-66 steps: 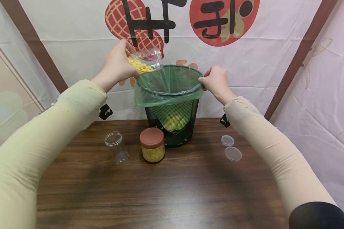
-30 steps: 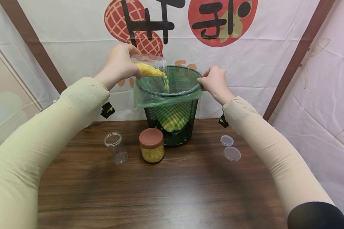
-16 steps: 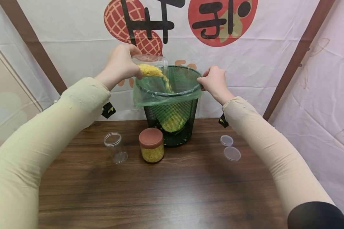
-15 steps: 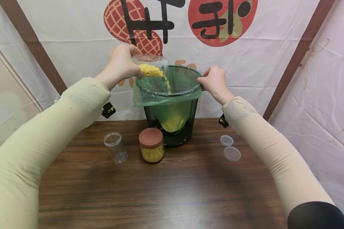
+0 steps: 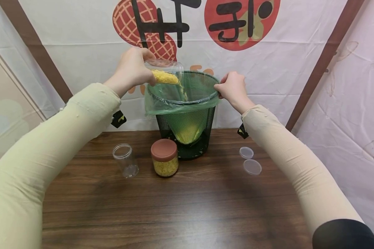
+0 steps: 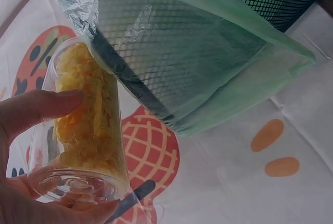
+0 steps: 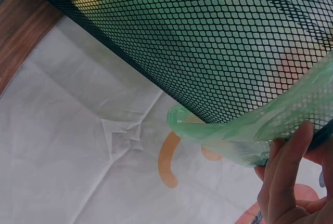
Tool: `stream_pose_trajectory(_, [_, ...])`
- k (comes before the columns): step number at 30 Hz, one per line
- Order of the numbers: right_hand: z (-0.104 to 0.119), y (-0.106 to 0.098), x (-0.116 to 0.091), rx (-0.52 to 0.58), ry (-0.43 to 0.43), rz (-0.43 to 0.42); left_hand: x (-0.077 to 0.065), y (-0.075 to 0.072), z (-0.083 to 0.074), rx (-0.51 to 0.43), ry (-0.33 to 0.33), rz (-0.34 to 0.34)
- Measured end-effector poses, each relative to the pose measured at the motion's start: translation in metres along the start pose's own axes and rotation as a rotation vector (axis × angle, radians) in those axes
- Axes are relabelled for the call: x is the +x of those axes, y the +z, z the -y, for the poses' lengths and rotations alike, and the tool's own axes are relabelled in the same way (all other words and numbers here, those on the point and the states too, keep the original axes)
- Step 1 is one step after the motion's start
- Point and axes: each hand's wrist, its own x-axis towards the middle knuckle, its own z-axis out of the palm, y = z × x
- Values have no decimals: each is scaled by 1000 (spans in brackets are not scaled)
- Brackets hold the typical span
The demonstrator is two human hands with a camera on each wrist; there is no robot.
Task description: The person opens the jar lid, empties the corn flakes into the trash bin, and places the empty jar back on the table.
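Note:
My left hand (image 5: 132,71) grips a clear plastic jar (image 6: 78,180), tipped on its side with its mouth over the rim of a mesh trash can (image 5: 187,119). Yellow flakes (image 5: 165,76) slide out of the jar and fall into the green bag (image 5: 177,109) that lines the can. More yellow shows through the mesh at the bag's bottom. On the can's right side, my right hand (image 5: 234,88) pinches the bagged rim between thumb and fingers; the right wrist view shows its fingertips (image 7: 302,130) on the folded-over film.
A jar with a reddish-brown lid (image 5: 164,157), holding yellow flakes, stands before the can. To its left stands an uncovered clear jar (image 5: 126,160). Two clear lids (image 5: 252,167) lie at the right on the wooden table (image 5: 174,211). A printed cloth (image 5: 81,27) hangs behind.
My left hand has moved right and tilted the jar further down. The flakes, earlier resting inside it, now stream into the bag. The right hand stays on the rim.

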Motion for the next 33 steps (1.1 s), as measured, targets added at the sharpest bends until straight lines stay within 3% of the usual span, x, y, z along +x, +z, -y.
stream_pose_trajectory(19, [0,1,0,2,3,-1,0,0,-2,39,29,22])
stream_pose_trajectory(33, [1,0,-1,-5,8,-1,0,1,-1,14,32,47])
